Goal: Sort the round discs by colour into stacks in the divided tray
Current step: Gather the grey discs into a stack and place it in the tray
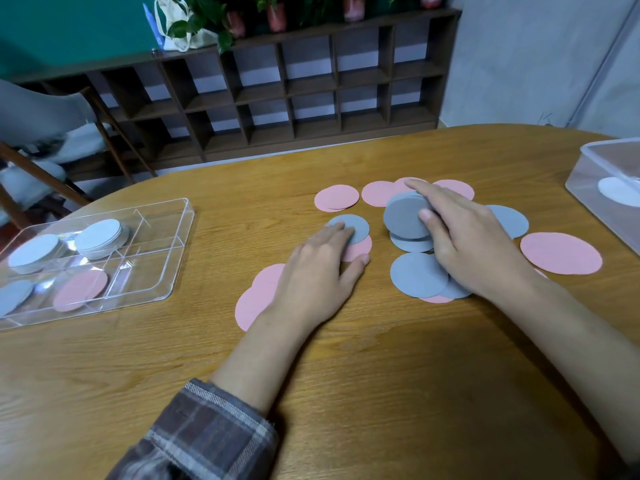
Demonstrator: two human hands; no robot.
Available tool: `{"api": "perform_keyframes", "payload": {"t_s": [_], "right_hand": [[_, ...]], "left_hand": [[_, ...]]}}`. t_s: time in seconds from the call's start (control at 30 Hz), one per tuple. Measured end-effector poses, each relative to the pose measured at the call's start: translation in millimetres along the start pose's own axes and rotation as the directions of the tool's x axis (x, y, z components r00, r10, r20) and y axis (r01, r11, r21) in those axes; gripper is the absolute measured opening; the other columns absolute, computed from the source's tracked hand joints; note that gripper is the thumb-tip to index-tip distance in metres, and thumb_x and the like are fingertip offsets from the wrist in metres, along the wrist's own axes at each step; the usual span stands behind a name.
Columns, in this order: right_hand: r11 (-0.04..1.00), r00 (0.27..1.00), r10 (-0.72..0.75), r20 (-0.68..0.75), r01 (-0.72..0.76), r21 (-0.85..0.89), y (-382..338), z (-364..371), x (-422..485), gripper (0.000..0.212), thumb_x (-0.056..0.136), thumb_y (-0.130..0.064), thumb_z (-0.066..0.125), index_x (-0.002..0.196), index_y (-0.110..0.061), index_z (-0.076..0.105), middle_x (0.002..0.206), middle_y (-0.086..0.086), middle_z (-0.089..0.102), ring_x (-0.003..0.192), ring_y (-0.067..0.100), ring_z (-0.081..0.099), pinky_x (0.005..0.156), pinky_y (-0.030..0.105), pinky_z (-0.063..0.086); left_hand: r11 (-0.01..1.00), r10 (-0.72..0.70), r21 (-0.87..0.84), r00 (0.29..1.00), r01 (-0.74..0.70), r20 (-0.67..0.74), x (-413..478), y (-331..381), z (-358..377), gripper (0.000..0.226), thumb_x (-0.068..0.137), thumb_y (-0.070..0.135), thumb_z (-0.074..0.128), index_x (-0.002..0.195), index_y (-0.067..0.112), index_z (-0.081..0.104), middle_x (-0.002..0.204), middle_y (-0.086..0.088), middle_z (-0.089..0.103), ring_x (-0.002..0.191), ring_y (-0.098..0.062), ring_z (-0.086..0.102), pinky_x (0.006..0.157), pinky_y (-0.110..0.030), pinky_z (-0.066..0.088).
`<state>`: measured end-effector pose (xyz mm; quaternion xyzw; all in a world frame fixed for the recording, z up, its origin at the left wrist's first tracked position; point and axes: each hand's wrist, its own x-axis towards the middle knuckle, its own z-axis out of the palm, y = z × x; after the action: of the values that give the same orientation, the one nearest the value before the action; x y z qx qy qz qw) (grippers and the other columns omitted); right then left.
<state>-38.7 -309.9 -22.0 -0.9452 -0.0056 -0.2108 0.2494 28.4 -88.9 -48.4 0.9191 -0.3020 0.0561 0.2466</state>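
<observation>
bench (346,375) of pale wood carries everything we work on. at its left end sits the divided tray (188,216), clear-walled and well apart from the loose pile, so sorted and unsorted discs do not mix. white stacks (98,233) fill its far compartments, sorted grey discs (14,296) lie in the near-left one and a sorted pink disc (81,289) in the one beside it. a clear box (609,188) stands at the far right. our right grip (474,244) is curled round a grey stack (403,218), thumb on its face, fingers over its top edge, tilting it up. we judge this gathers one colour for a single trip to the tray. our left grip (318,271) lies flat, fingers straight, pressing a loose grey disc (356,226) that overlaps a loose pink disc (358,251), probably to slide it free. more pink and grey discs lie scattered around both.
</observation>
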Motion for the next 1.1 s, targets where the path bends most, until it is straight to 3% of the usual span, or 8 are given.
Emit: {"api": "perform_keyframes", "payload": {"t_s": [0.17,0.4,0.5,0.6,0.73,0.9,1.03,1.1], "right_hand": [[0.999,1.0,0.017,0.012,-0.017,-0.051,0.8,1.6,-1.0,0.046,0.107,-0.024,0.041,0.153,-0.033,0.04,0.129,0.0,0.061,0.114,0.026,0.056,0.088,0.046,0.05],[0.999,0.997,0.023,0.073,-0.02,-0.044,-2.9,2.9,-1.0,0.048,0.107,-0.022,0.043,0.152,-0.039,0.036,0.126,-0.001,0.061,0.11,0.023,0.056,0.085,0.046,0.051],[1.0,0.999,0.02,0.044,-0.019,-0.012,-1.7,2.4,-1.1,0.045,0.106,-0.021,0.045,0.147,-0.038,0.042,0.123,-0.003,0.063,0.105,0.021,0.056,0.083,0.044,0.049],[0.997,0.999,0.032,0.021,-0.034,0.067,-4.2,3.1,-1.4,0.043,0.104,-0.019,0.048,0.143,-0.037,0.049,0.112,-0.008,0.061,0.095,0.014,0.051,0.076,0.031,0.038],[0.982,0.997,0.073,0.035,-0.078,0.17,-6.4,2.3,-0.6,0.042,0.105,-0.019,0.047,0.141,-0.039,0.052,0.1,-0.014,0.057,0.085,0.006,0.048,0.07,0.004,0.033],[0.964,0.996,0.071,0.053,-0.082,0.251,-9.2,2.5,-0.5,0.043,0.106,-0.019,0.045,0.141,-0.043,0.053,0.083,-0.019,0.055,0.083,0.002,0.053,0.072,0.022,0.038],[0.944,0.994,0.054,0.091,-0.081,0.319,-10.5,2.7,-1.4,0.044,0.107,-0.017,0.042,0.14,-0.044,0.054,0.077,-0.033,0.059,0.083,0.005,0.057,0.073,0.02,0.04],[0.929,0.993,0.056,0.103,-0.09,0.36,-11.0,3.0,-2.1,0.044,0.109,-0.018,0.04,0.14,-0.045,0.055,0.076,-0.021,0.062,0.079,0.01,0.058,0.072,0.022,0.041]], "left_hand": [[0.998,0.013,0.062,0.997,-0.008,-0.079,-2.1,3.5,-10.0,0.042,0.097,0.043,0.066,0.133,0.023,0.063,0.125,0.004,0.067,0.116,-0.024,0.06,0.09,-0.044,0.052],[0.995,0.069,0.084,0.988,-0.058,-0.138,-5.1,3.6,-14.8,0.018,0.102,0.037,0.058,0.106,0.024,0.071,0.1,0.007,0.071,0.095,-0.023,0.064,0.072,-0.039,0.05],[0.992,0.117,0.068,0.97,-0.105,-0.212,-4.5,0.2,-12.8,0.021,0.105,0.03,0.053,0.1,0.021,0.071,0.1,0.005,0.07,0.095,-0.025,0.061,0.076,-0.04,0.048],[0.988,0.153,0.05,0.93,-0.145,-0.334,-3.1,-1.0,-11.8,0.022,0.106,0.025,0.054,0.1,0.016,0.073,0.105,0.001,0.065,0.095,-0.025,0.057,0.078,-0.041,0.049],[0.986,0.163,0.032,0.881,-0.166,-0.444,-2.4,1.8,-13.6,0.021,0.106,0.022,0.055,0.101,0.011,0.073,0.103,-0.002,0.063,0.093,-0.026,0.056,0.075,-0.041,0.049],[0.972,0.139,-0.108,0.88,-0.209,-0.454,-3.2,7.4,-18.0,0.012,0.103,0.01,0.061,0.098,0.008,0.072,0.093,0.0,0.065,0.083,-0.014,0.057,0.077,-0.016,0.042],[0.955,0.106,-0.214,0.907,-0.208,-0.409,-3.0,11.6,-17.6,0.008,0.102,0.01,0.062,0.1,0.01,0.07,0.087,0.005,0.07,0.077,-0.011,0.065,0.073,-0.022,0.051],[0.939,0.05,-0.299,0.927,-0.17,-0.371,-6.0,16.5,-17.1,0.008,0.099,0.011,0.066,0.106,0.013,0.07,0.082,0.004,0.071,0.075,-0.012,0.068,0.067,-0.019,0.053]]}}
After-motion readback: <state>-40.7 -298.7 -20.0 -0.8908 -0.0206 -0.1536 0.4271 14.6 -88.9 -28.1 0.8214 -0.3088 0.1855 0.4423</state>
